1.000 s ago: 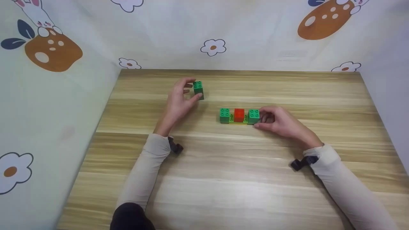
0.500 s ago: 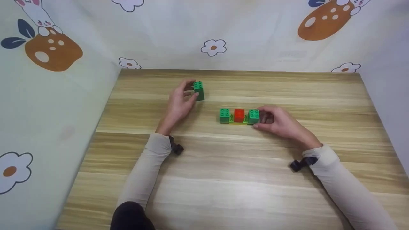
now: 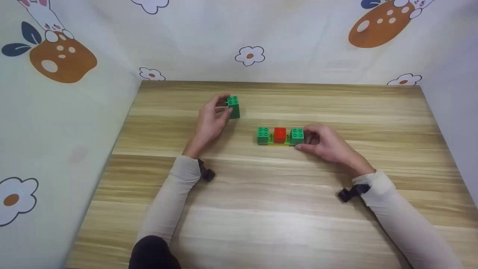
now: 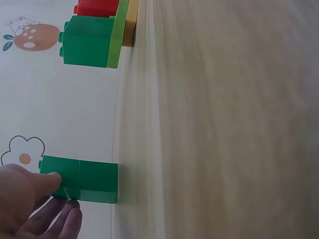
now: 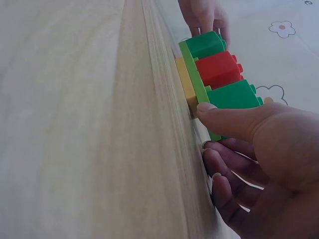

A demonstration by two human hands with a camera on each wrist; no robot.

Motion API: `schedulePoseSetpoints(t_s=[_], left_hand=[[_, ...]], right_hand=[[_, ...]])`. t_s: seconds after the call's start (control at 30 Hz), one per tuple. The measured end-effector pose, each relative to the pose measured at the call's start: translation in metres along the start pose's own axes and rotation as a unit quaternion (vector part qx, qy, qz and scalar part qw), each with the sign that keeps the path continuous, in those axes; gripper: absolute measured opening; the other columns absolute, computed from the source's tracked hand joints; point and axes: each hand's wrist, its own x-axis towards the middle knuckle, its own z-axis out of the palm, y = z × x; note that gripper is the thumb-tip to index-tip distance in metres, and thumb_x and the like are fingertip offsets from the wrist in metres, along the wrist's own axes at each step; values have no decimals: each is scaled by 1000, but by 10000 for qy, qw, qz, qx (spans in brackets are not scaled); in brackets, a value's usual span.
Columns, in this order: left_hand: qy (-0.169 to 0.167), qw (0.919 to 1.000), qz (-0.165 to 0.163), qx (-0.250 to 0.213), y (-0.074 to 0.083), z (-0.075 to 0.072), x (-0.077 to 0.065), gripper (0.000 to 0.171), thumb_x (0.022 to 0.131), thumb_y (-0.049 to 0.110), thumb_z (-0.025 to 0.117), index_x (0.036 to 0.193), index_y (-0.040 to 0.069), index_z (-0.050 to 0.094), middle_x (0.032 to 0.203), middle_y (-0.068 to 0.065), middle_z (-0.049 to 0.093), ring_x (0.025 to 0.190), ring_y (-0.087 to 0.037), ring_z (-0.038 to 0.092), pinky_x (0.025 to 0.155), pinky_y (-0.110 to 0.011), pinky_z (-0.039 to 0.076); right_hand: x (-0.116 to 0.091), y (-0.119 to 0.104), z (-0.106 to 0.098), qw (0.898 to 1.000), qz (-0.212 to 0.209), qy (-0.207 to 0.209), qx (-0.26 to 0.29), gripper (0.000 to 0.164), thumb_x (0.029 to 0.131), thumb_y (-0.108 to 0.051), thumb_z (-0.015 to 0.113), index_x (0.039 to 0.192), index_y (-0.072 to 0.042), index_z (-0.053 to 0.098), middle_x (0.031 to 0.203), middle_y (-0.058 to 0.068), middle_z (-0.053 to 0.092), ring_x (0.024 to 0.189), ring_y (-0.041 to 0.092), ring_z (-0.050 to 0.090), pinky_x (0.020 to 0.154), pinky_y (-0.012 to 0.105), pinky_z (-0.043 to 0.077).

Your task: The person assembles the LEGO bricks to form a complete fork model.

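Toward the back of the table, my left hand pinches a stack of two green toy bricks, thumb on the near side. In the left wrist view the seam between these two bricks shows, with the thumb on the upper one. To the right stands a toy brick assembly: a lime plate on a yellow brick, topped by a red brick between a left green brick and a right green brick. My right hand grips the assembly's right end, thumb at the plate's edge.
The wooden table meets a patterned cloth wall at the back, with more cloth along both sides. A dark rounded shape covers part of the near left. Each wrist wears a black camera mount.
My left hand and the green brick stack have shifted very slightly to the right and nearer. My right hand and the assembly stay practically where they were.
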Motion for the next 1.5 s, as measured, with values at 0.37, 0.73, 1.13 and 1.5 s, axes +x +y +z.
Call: schedulePoseSetpoints(t_s=[0.37, 0.73, 1.13, 1.5], left_hand=[[-26, 10000, 11, -58, 3, 2, -1, 42, 105, 7, 70, 146, 2, 60, 140, -19, 67, 128, -31, 68, 112, -40, 57], [-186, 9998, 51, -33, 8, 8, -5, 43, 105, 10, 71, 145, 2, 60, 140, -13, 68, 128, -26, 68, 112, -39, 57], [-438, 9987, 87, -235, 10, 14, -10, 44, 102, 10, 75, 144, 6, 63, 139, -11, 71, 129, -26, 68, 114, -44, 56], [-612, 9974, 202, -327, 22, 23, -11, 42, 101, 9, 77, 141, 6, 64, 137, -9, 73, 129, -22, 69, 113, -36, 57]], right_hand=[[-2, 2, 0, 9999, 77, 64, 61, 22, 90, -22, 90, 105, -13, 77, 89, 3, 71, 79, 20, 63, 68, 24, 54], [-2, 1, 0, 9988, 25, 358, 322, 36, 87, -17, 92, 120, -9, 80, 96, 6, 78, 81, 18, 67, 68, 21, 55], [-2, -1, -9, 9971, 59, 661, 368, 37, 90, -19, 90, 125, -10, 79, 106, 7, 77, 89, 18, 67, 75, 19, 55], [-5, -12, -33, 9899, 190, 1143, 813, 34, 93, -13, 87, 127, -12, 80, 109, 7, 76, 90, 14, 67, 76, 19, 57]])
